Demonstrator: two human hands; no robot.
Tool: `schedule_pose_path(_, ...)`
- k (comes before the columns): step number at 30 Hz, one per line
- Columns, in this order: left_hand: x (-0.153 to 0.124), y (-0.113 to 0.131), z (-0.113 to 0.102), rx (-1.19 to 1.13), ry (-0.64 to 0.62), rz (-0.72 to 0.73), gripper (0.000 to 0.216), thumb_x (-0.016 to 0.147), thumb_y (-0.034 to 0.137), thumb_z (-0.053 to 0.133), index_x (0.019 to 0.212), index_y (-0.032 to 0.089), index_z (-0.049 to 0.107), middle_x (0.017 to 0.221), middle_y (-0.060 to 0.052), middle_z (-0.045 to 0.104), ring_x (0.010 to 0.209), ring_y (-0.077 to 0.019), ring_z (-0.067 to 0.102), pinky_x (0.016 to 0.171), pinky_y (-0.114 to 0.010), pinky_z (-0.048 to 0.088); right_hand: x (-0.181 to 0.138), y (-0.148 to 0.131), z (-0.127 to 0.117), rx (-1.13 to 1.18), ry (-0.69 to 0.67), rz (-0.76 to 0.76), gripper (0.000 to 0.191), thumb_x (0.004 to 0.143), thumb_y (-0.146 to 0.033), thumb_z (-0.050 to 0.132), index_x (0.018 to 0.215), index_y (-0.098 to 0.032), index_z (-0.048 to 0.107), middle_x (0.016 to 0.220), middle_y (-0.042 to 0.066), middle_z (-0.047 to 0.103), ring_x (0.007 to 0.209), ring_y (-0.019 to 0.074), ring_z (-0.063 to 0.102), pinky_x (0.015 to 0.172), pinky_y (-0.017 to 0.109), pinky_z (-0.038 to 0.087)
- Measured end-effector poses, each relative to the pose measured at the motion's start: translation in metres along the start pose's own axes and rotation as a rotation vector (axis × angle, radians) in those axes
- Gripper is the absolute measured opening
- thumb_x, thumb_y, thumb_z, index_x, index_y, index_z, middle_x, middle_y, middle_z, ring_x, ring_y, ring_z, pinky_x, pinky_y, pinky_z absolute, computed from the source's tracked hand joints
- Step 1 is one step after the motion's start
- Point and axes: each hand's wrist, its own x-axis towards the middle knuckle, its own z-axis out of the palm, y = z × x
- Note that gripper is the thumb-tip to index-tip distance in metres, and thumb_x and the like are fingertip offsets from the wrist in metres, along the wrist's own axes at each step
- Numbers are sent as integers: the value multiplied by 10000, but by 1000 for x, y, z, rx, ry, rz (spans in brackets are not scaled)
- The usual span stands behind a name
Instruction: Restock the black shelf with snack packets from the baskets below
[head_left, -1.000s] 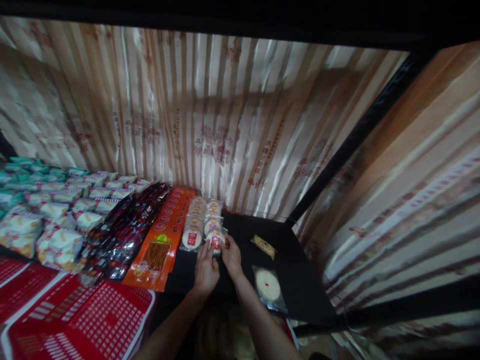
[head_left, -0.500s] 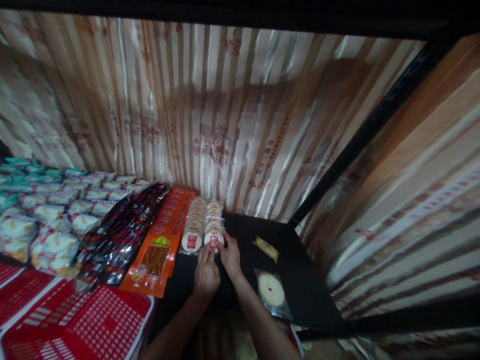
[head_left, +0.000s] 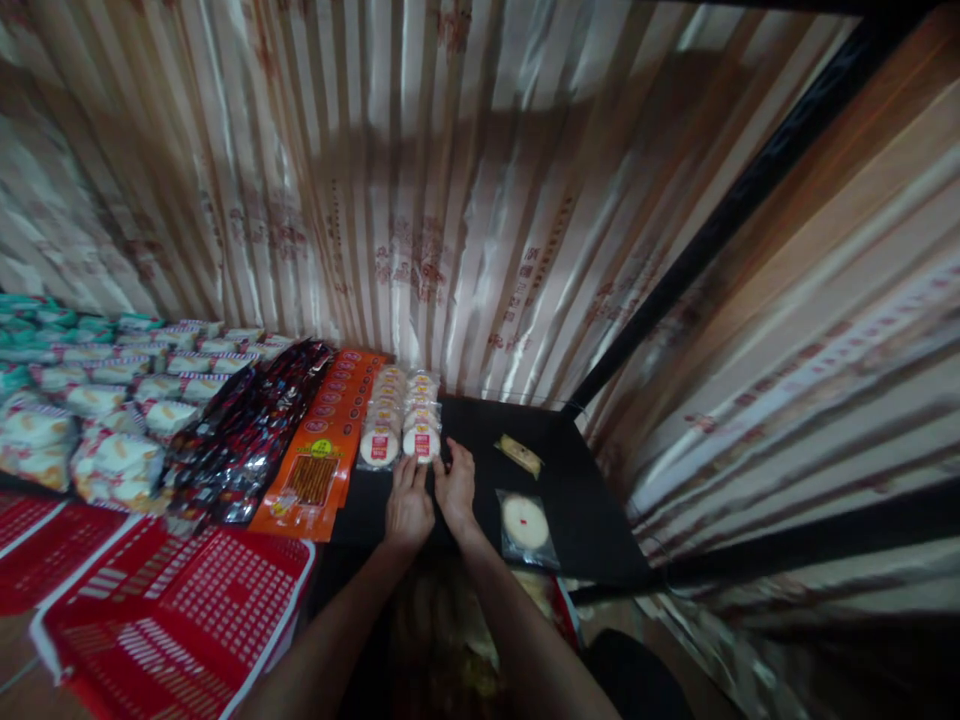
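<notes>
Two overlapping rows of round white crackers in clear wrappers with red labels lie on the black shelf: the left row (head_left: 380,445) and the right row (head_left: 422,440). My left hand (head_left: 410,508) rests at the near end of the right row, fingers stretched forward, their tips at the front packet's lower edge. Beside that row, on its right, is my right hand (head_left: 454,487), fingers extended and thumb side toward the packets. Neither hand grips a packet. To the right lie a single wrapped round cracker (head_left: 526,522) and a small yellowish wrapped snack bar (head_left: 520,454).
Left of the crackers are orange snack packets (head_left: 311,470), dark shiny packets (head_left: 232,450) and several white packaged snacks (head_left: 116,465). A red plastic basket (head_left: 187,600) stands at the front left. Pleated printed sheeting (head_left: 465,200) hangs behind, with a black frame post (head_left: 705,230) on the right.
The view has tilted downward. My right hand has moved off the front cracker packet to the row's right side; my left fingers have drawn back slightly to its lower edge.
</notes>
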Motion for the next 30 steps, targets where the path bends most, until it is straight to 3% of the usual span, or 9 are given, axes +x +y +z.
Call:
schedule_pose_path(5,-27,7,-8,-14,-24,42,416,725,41,376,1063,102,610,1189,-144,565,1175,-253,447,1017,-434,400,-44,-4,-27,35,-9,-25,365,814,-227,383,1098,-125,587,1095,137,589,990,198,547,900,370,439)
schedule_pose_path(10,-78,20,-14,-66,-21,203,338,785,87,359,986,141,625,986,-103,638,985,-210,542,890,-383,483,-102,8,-53,114,30,-124,321,854,-226,340,992,-159,621,980,101,644,943,176,580,878,343,458)
schedule_pose_path(14,-123,35,-15,-66,-166,328,262,830,172,405,983,167,618,940,-83,651,922,-188,560,843,-344,490,-148,36,-71,43,30,-118,301,835,-223,351,900,-178,642,906,87,670,875,177,604,855,341,468)
schedule_pose_path(18,-146,41,-4,35,-405,154,335,812,166,402,1074,132,608,1130,-121,622,1026,-226,552,922,-360,442,-173,67,-87,-186,10,25,330,801,-218,352,959,-176,639,965,105,668,947,214,589,884,361,454)
schedule_pose_path(23,-141,43,24,93,-606,6,528,790,149,390,1310,70,435,1425,-152,367,1325,-271,309,1058,-374,314,-172,87,-99,-368,-80,120,425,750,-178,360,1080,-133,624,1106,129,633,1060,228,559,921,346,437)
schedule_pose_path(26,-136,44,38,59,-654,-45,574,774,145,410,1341,59,389,1443,-168,323,1342,-296,267,1060,-406,307,-169,89,-98,-386,-160,140,454,738,-160,370,1116,-113,618,1140,145,623,1067,244,568,916,357,443)
schedule_pose_path(30,-134,46,48,43,-642,-103,549,762,109,406,1310,93,441,1377,-158,435,1293,-310,352,1041,-402,330,-167,89,-92,-384,-163,172,447,740,-154,383,1110,-119,631,1110,152,643,1049,258,583,926,372,432)
